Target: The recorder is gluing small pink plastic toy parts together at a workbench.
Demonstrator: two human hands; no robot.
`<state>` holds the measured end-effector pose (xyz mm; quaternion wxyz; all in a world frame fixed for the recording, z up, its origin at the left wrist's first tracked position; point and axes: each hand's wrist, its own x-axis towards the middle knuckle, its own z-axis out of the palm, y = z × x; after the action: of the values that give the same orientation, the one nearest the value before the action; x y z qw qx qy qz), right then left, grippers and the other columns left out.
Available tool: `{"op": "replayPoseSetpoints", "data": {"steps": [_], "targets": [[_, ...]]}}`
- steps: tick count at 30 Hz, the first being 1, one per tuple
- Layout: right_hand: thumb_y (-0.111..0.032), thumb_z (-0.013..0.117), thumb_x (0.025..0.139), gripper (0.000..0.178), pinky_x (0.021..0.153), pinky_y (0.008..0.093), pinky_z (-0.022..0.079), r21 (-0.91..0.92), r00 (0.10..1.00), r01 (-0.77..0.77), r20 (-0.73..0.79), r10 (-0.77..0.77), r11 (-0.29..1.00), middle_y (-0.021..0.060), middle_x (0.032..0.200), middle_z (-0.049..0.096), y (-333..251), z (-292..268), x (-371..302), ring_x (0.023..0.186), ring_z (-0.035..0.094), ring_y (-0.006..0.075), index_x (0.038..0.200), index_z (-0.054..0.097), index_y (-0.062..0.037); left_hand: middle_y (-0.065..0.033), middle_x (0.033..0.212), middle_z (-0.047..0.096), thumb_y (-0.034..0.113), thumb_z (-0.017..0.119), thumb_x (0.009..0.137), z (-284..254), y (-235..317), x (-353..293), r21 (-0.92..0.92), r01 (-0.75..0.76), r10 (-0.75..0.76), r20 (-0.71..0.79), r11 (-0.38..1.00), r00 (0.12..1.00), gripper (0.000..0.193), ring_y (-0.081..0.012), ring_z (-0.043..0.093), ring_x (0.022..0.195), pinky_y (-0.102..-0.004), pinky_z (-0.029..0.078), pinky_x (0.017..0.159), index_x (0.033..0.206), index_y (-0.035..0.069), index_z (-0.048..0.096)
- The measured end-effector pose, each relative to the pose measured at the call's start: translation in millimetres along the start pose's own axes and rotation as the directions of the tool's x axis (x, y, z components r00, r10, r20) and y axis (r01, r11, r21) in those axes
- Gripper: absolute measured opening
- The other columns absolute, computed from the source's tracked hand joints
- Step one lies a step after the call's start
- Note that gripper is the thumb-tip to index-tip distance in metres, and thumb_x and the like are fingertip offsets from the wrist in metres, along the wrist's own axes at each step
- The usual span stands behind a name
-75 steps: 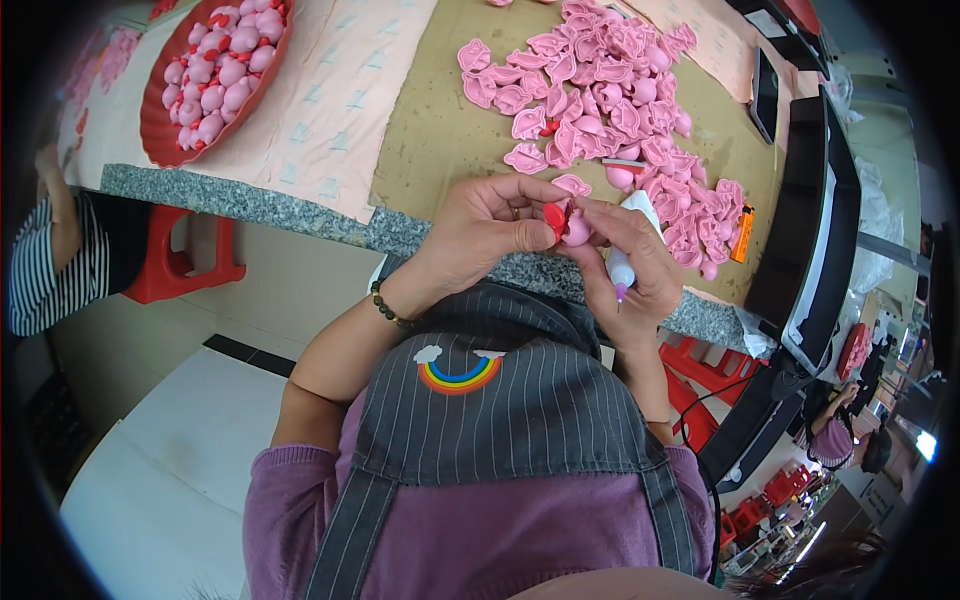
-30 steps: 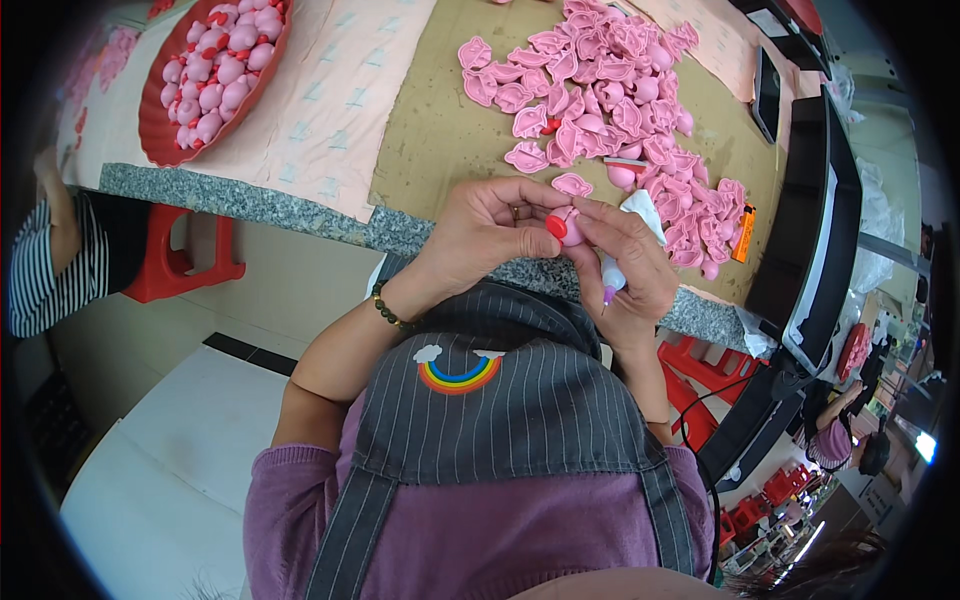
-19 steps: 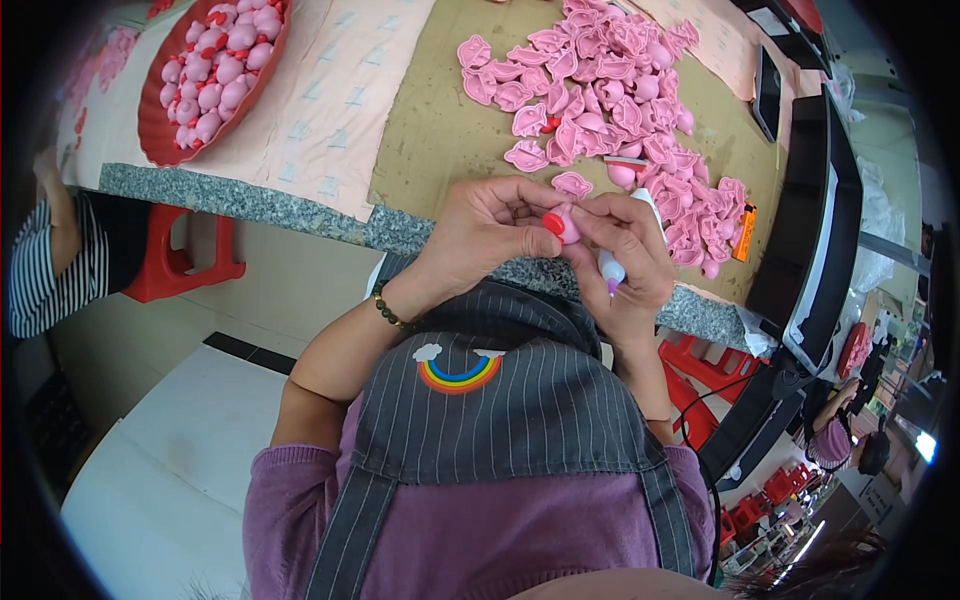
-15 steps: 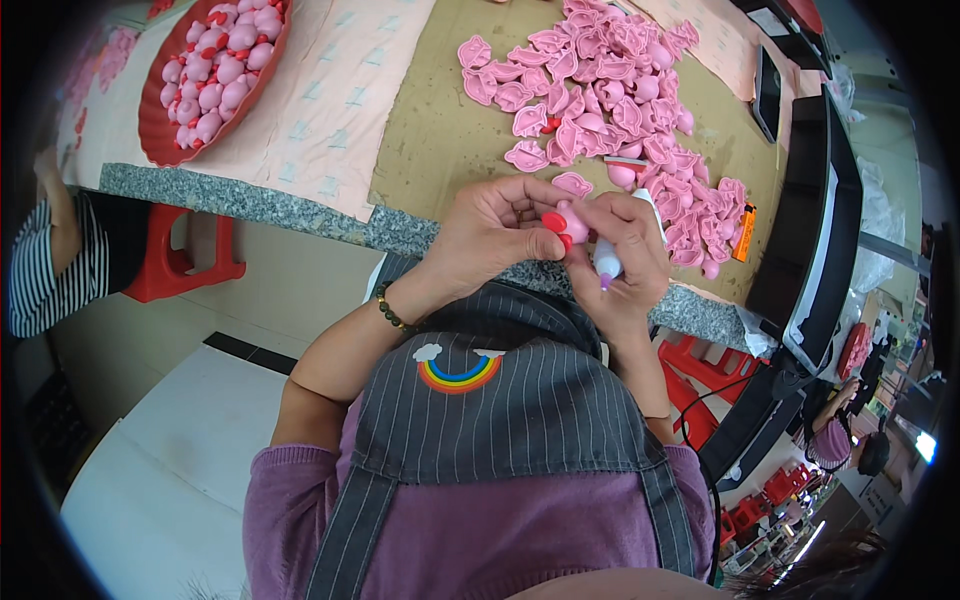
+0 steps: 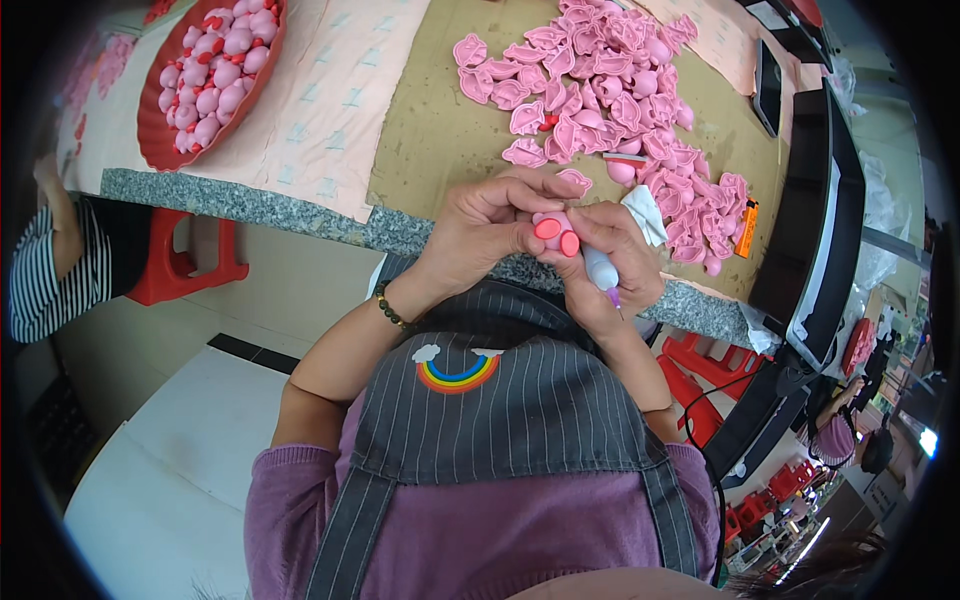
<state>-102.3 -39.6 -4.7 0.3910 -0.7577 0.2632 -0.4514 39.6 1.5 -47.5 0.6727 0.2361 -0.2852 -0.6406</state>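
Note:
Between both hands, just over the table's front edge, is a small pink rounded toy figure (image 5: 551,218) with two red oval feet facing me. My left hand (image 5: 478,235) is closed, pinching the figure from the left between thumb and fingers. From the other side, my right hand (image 5: 625,262) presses its fingertips against the figure. That hand also keeps a pale squeeze bottle (image 5: 601,270) with a purple tip tucked in its grip, tip pointing down toward me. Beyond the hands lies a heap of pink molded toy pieces (image 5: 590,130). A white cloth (image 5: 645,213) rests beside my right hand.
A red scalloped basket (image 5: 160,140) of pink and red figures stands at the far left. On the right are an orange item (image 5: 746,232), a phone (image 5: 768,90) and a black tray (image 5: 805,200). Another person's arm (image 5: 62,215) shows left, near a red stool (image 5: 185,270).
The figure has turned in my fingers, so both red feet now face me. My right hand has shifted slightly, and the white cloth beside it shows more fully.

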Motion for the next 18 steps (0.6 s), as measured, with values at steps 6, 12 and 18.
{"op": "replayPoseSetpoints", "data": {"steps": [6,12,18], "targets": [[-0.008,0.073,0.072,0.029,0.067,0.0267,0.047,0.027,1.000,0.011,-0.020,-0.011,1.000,0.0127,0.089,0.059,0.3,5.0,-1.1,0.077,0.058,0.0172,0.097,0.061,0.0018,-0.0141,0.108,0.057,0.012,0.069,0.073,-3.4,-0.3,-3.4,-0.006,0.003,-0.003,0.002,1.000,1.000,0.026,-0.0250,0.052,0.109,-0.0370,0.043,0.094,0.097,0.006,0.060],[-0.008,0.073,0.072,0.029,0.068,0.0269,0.046,0.029,1.000,-0.012,-0.027,0.013,0.999,0.0121,0.089,0.059,1.1,7.4,-1.6,0.078,0.057,0.0168,0.097,0.062,0.0021,-0.0145,0.108,0.056,0.013,0.069,0.074,-4.7,-1.1,-3.1,-0.011,-0.029,0.029,-0.012,1.000,0.999,0.027,-0.0229,0.053,0.106,-0.0356,0.044,0.092,0.098,0.005,0.060],[-0.009,0.073,0.072,0.028,0.069,0.0267,0.046,0.037,0.999,-0.032,-0.033,0.033,0.999,0.0120,0.090,0.059,0.3,7.9,-1.3,0.079,0.057,0.0167,0.096,0.062,0.0019,-0.0143,0.108,0.056,0.013,0.069,0.074,-6.6,-2.0,-3.0,0.001,-0.038,0.038,-0.006,0.999,0.999,0.026,-0.0222,0.053,0.105,-0.0347,0.044,0.091,0.097,0.005,0.061]]}}
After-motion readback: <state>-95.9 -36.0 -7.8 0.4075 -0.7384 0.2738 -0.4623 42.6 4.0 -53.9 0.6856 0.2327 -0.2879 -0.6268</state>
